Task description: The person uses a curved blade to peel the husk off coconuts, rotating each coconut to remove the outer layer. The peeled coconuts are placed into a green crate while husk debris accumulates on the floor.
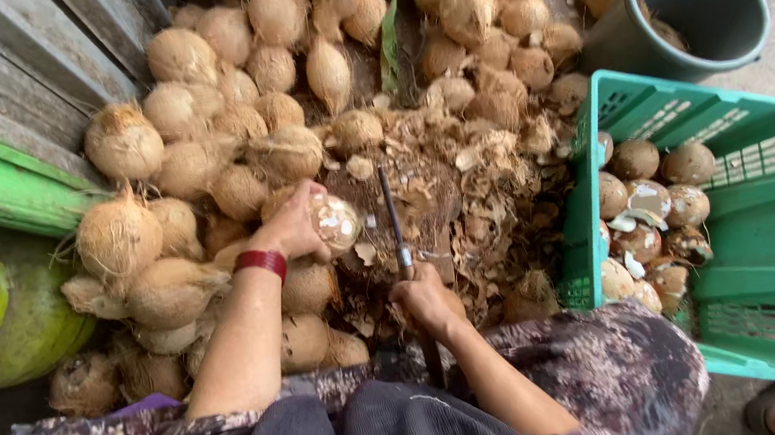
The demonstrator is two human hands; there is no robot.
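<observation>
The left hand (293,226) grips a partly husked coconut (335,222), fingers wrapped around its near-left side. The right hand (424,298) is closed on the handle of a long blade (393,217) pointing far. Husk scraps (474,185) lie beyond. A green crate (763,225) of peeled coconuts (644,212) stands right; the unpeeled pile (283,50) lies far left.

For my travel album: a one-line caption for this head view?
Left hand steadies a coconut; right hand grips a blade.

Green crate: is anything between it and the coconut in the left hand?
Yes. The right hand holding the upright blade and a heap of husk scraps lie between the coconut in the left hand and the green crate.
</observation>
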